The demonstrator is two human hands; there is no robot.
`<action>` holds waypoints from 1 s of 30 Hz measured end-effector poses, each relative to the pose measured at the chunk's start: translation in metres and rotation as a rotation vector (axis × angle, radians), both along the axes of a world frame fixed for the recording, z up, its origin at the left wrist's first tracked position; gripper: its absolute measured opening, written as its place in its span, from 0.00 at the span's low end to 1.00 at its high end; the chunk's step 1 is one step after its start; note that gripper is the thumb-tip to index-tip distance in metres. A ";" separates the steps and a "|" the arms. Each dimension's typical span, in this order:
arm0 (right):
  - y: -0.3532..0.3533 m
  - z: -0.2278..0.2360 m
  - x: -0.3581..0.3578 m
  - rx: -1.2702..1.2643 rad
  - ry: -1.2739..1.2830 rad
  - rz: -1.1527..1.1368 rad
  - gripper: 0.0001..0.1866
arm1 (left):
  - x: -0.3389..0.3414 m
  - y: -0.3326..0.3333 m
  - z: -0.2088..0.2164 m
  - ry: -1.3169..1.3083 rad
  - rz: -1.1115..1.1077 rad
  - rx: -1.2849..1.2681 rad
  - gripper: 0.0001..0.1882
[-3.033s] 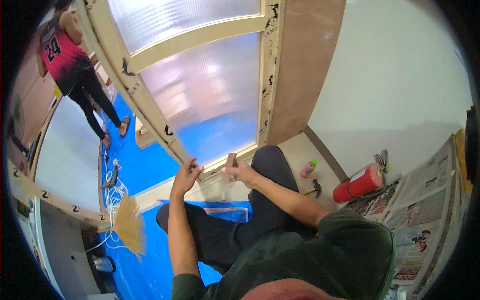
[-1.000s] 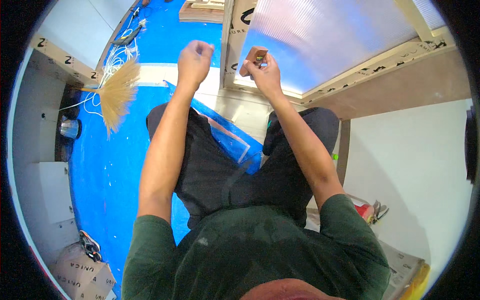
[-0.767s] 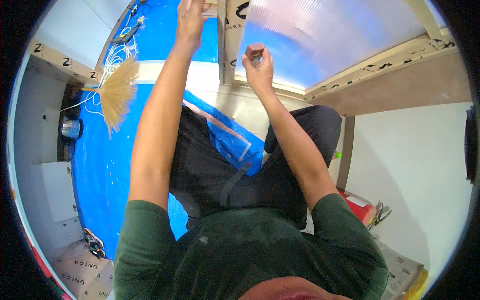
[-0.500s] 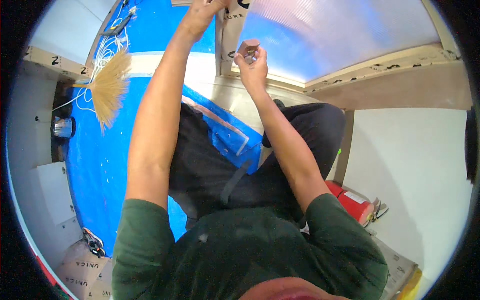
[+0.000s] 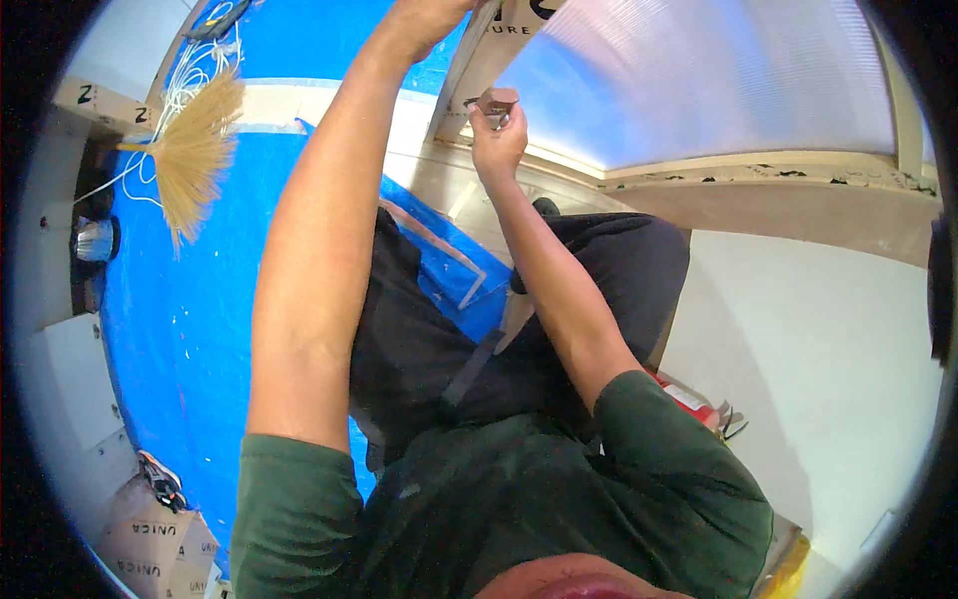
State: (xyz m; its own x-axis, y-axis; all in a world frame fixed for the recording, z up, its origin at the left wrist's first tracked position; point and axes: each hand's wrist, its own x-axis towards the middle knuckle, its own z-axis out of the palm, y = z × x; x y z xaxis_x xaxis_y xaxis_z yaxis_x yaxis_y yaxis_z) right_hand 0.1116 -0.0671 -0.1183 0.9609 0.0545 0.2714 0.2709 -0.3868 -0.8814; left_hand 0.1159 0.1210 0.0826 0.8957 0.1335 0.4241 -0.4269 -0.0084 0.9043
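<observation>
My right hand point(image 5: 499, 148) is closed round a small brown block point(image 5: 499, 97) with a flat angular end; its exact kind does not show. The hand is next to the lower corner of a wooden frame point(image 5: 689, 170) that holds a translucent ribbed panel point(image 5: 718, 85). Higher up, my left hand point(image 5: 429, 25) reaches to the frame's upright post point(image 5: 489, 55). The upper edge of the view cuts off its fingers, so its grip is hidden.
A straw broom point(image 5: 195, 150) and white cables point(image 5: 200, 75) lie at the left on blue sheeting point(image 5: 190, 329). A red fire extinguisher point(image 5: 687, 399) is by my right elbow, beside a white panel point(image 5: 798, 339). Printed cardboard point(image 5: 150, 544) is at the lower left.
The view has shifted, with the broom and cables now farther left. My left hand has come nearer the post's top. The right hand keeps the brown block by the frame corner.
</observation>
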 end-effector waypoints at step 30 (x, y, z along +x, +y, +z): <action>-0.149 0.335 0.000 0.774 0.177 0.195 0.22 | -0.064 -0.091 0.093 -0.453 0.704 0.559 0.28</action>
State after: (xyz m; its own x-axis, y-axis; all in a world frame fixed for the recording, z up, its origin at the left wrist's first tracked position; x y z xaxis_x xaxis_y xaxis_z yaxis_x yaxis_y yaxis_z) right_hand 0.1111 -0.2157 0.2167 0.9857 0.0845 0.1455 0.1019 0.3882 -0.9159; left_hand 0.0519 0.0296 0.1751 0.4281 0.2481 0.8690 -0.4641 -0.7648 0.4469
